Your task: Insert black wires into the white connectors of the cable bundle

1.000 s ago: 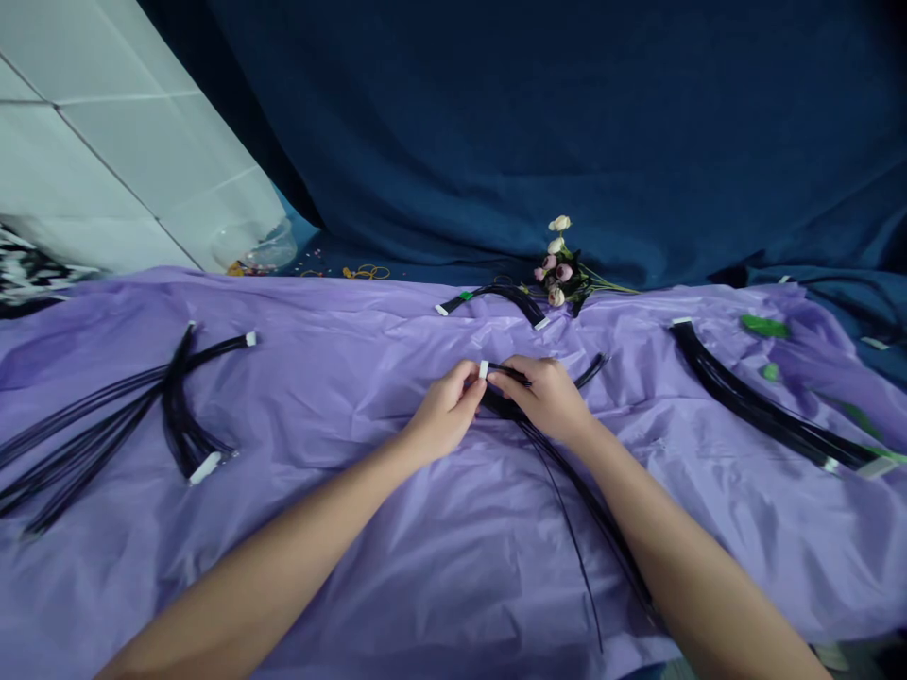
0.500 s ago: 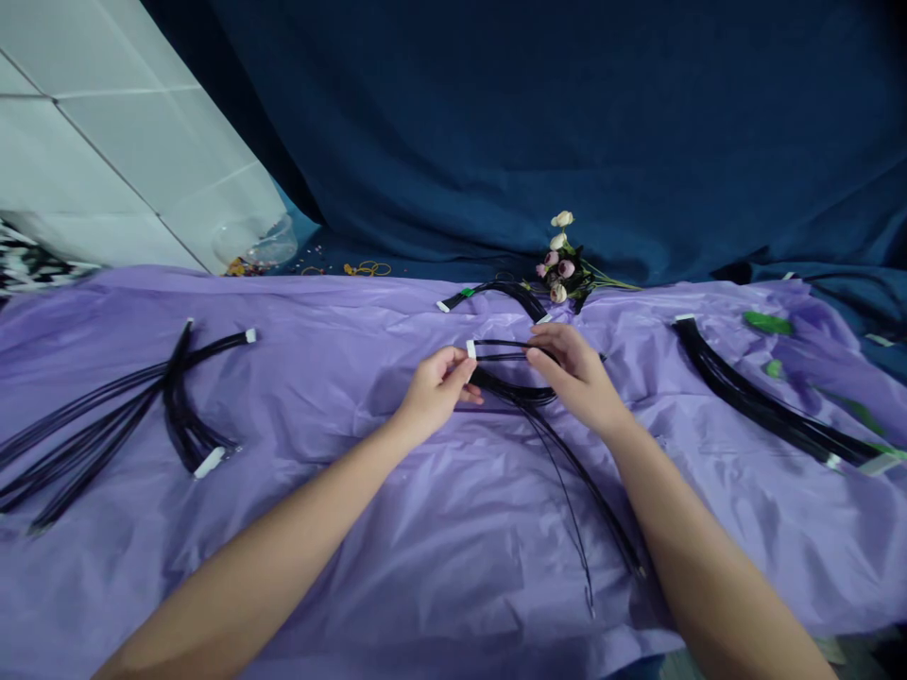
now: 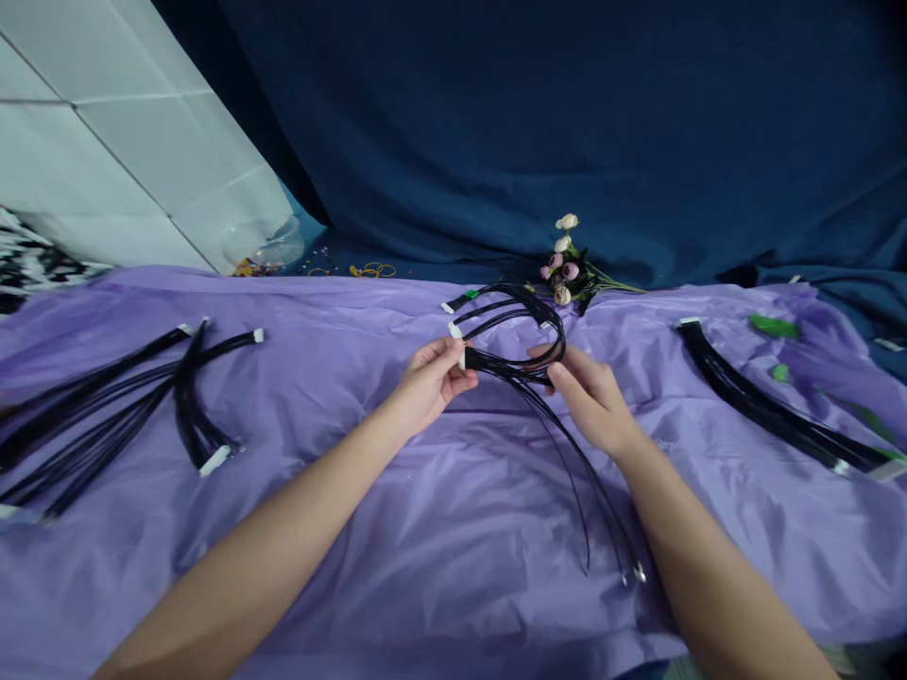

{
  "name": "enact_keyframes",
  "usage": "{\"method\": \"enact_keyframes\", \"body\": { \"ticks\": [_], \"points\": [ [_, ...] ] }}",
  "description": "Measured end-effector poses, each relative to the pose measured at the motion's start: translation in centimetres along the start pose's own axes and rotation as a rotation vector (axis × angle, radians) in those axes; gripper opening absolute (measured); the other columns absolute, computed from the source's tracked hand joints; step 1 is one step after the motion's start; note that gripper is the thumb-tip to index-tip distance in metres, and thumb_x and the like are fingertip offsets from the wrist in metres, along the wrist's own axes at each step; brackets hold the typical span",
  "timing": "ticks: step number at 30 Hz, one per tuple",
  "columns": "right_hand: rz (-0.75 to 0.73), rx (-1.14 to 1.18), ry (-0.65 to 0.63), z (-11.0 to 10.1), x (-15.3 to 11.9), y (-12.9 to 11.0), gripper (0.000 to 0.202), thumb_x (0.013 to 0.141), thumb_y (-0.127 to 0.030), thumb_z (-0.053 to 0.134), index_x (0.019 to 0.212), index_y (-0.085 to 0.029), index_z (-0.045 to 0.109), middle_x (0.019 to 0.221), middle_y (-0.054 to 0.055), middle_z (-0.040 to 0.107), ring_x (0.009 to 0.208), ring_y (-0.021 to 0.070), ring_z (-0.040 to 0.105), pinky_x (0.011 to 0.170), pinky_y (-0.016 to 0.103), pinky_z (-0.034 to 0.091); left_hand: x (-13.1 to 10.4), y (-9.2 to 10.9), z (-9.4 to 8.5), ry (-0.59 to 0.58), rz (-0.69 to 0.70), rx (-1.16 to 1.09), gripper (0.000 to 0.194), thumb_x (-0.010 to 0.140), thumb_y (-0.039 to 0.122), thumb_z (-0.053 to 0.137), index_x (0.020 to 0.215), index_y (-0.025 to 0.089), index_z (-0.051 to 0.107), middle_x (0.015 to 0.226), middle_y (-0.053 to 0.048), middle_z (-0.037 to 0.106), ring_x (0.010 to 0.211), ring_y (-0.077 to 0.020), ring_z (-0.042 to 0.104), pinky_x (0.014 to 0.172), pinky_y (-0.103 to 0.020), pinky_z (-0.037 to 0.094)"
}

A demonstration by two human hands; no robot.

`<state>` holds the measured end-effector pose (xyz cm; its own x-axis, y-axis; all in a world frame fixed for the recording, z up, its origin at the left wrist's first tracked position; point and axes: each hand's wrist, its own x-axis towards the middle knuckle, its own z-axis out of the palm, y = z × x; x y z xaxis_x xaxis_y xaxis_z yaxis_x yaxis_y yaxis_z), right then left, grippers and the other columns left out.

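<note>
A black wire harness (image 3: 496,364) with white connectors is held up between my hands in the head view. My left hand (image 3: 434,380) pinches it beside a white connector (image 3: 455,331). My right hand (image 3: 587,389) is closed around the looped wires at their right bend, with some fingers hidden behind them. Several loose wires (image 3: 573,444) hang from the harness towards the front, small metal terminals at their ends. Just behind it, another black harness (image 3: 488,291) with a green mark lies on the purple cloth (image 3: 397,510).
More black harnesses (image 3: 128,387) lie crossed at the left. A thick wire bundle (image 3: 758,406) rests at the right near green leaves (image 3: 774,327). Artificial flowers (image 3: 565,269) lie at the back edge, and a clear plastic container (image 3: 273,244) sits back left.
The wires have swung into a rounder, higher loop, and the white connector at my left hand has tilted. My right hand has moved slightly right and down. The view has shifted a little.
</note>
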<state>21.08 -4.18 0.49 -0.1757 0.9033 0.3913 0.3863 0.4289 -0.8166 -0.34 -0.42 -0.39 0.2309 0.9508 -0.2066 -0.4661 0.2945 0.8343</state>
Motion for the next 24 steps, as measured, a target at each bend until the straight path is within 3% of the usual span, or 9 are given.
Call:
{"method": "enact_keyframes", "body": {
  "ticks": [3, 6, 11, 16, 20, 24],
  "points": [
    [-0.015, -0.092, -0.003, -0.2, -0.1, -0.5, 0.035, 0.093, -0.045, 0.041, 0.099, -0.022, 0.067, 0.074, 0.002, 0.063, 0.063, 0.0153, 0.056, 0.061, 0.029, 0.045, -0.2, -0.2, 0.1, -0.044, -0.018, 0.054, 0.028, 0.071, 0.034, 0.073, 0.085, 0.014, 0.061, 0.061, 0.003, 0.053, 0.051, -0.0076, 0.055, 0.048, -0.020, 0.048],
    [-0.069, -0.128, 0.053, -0.3, -0.2, -0.9, 0.034, 0.093, -0.042, 0.042, 0.094, -0.021, 0.068, 0.076, 0.003, 0.065, 0.073, 0.0174, 0.059, 0.066, 0.030, 0.045, -0.2, -0.5, 0.2, -0.065, -0.016, 0.073, 0.028, 0.068, 0.034, 0.076, 0.082, 0.013, 0.063, 0.064, 0.002, 0.054, 0.054, -0.0064, 0.054, 0.051, -0.020, 0.047],
    [-0.193, -0.025, 0.130, -0.5, -0.4, -1.2, 0.030, 0.091, -0.043, 0.046, 0.088, -0.022, 0.067, 0.078, 0.004, 0.064, 0.071, 0.0181, 0.059, 0.066, 0.032, 0.046, -0.2, -0.9, 0.2, -0.103, -0.087, -0.078, 0.018, 0.070, 0.026, 0.075, 0.078, 0.013, 0.066, 0.072, 0.000, 0.060, 0.065, -0.0069, 0.056, 0.064, -0.021, 0.049],
    [-0.259, 0.079, 0.222, -0.4, -0.5, -1.2, 0.037, 0.091, -0.047, 0.040, 0.080, -0.023, 0.065, 0.076, 0.006, 0.063, 0.067, 0.0198, 0.058, 0.063, 0.035, 0.047, -0.4, -0.9, 0.4, -0.124, -0.136, -0.229, 0.011, 0.070, 0.018, 0.073, 0.072, 0.013, 0.064, 0.071, 0.000, 0.060, 0.066, -0.0073, 0.056, 0.067, -0.023, 0.050],
    [-0.356, -0.018, 0.152, -0.3, -0.4, -1.5, 0.025, 0.091, -0.031, 0.042, 0.087, -0.022, 0.065, 0.075, 0.006, 0.062, 0.071, 0.0187, 0.059, 0.064, 0.033, 0.047, -0.8, -0.8, 0.6, -0.155, -0.157, -0.264, 0.008, 0.073, 0.015, 0.070, 0.071, 0.012, 0.063, 0.071, 0.000, 0.060, 0.062, -0.0069, 0.056, 0.064, -0.022, 0.050],
    [-0.390, -0.257, 0.099, 0.0, -0.3, -1.5, 0.018, 0.086, -0.016, 0.047, 0.092, -0.021, 0.063, 0.080, 0.005, 0.063, 0.072, 0.0165, 0.059, 0.061, 0.029, 0.045, -0.9, -0.8, 0.4, -0.213, -0.172, -0.263, 0.010, 0.071, 0.017, 0.072, 0.072, 0.012, 0.064, 0.069, 0.000, 0.059, 0.060, -0.0071, 0.056, 0.061, -0.022, 0.050]
  ]
}}
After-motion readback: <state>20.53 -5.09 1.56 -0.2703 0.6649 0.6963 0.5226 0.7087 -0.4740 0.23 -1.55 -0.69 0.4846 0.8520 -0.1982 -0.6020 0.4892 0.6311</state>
